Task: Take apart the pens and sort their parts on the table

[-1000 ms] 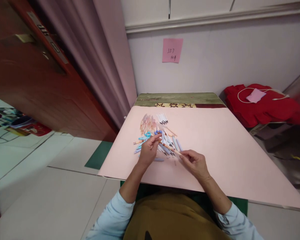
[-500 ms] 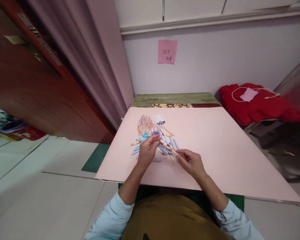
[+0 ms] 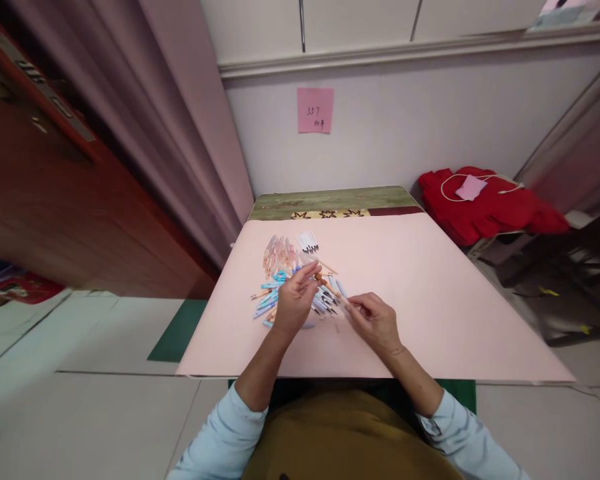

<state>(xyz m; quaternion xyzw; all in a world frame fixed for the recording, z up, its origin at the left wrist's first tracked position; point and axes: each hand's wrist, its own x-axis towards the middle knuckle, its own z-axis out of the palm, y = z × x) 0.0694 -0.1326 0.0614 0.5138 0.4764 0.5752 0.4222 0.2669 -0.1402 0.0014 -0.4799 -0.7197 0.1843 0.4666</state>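
Between my two hands, over the pile, is a slim pen (image 3: 334,291) with a brown-orange end and a pale, clear-looking lower part. My left hand (image 3: 296,300) has its fingertips pinched at the brown end. My right hand (image 3: 375,321) pinches the pale end between thumb and fingers. Beneath and around them lies a loose heap of blue pen parts (image 3: 266,301), some light blue, some violet-blue, partly hidden by my left hand. Behind the heap are clear pinkish pens (image 3: 278,256) in a bunch and a row of thin white refills (image 3: 307,241) with black tips.
A pale pink sheet (image 3: 430,300) covers the table, whose green patterned top (image 3: 340,198) shows at the far edge. Red cloth (image 3: 490,207) with a white cable lies on a seat to the right. A brown door (image 3: 105,220) and a curtain (image 3: 195,120) stand left.
The view has turned slightly, so the table and wall note appear shifted left. Both hands keep their grip on the pen, in nearly the same pose.
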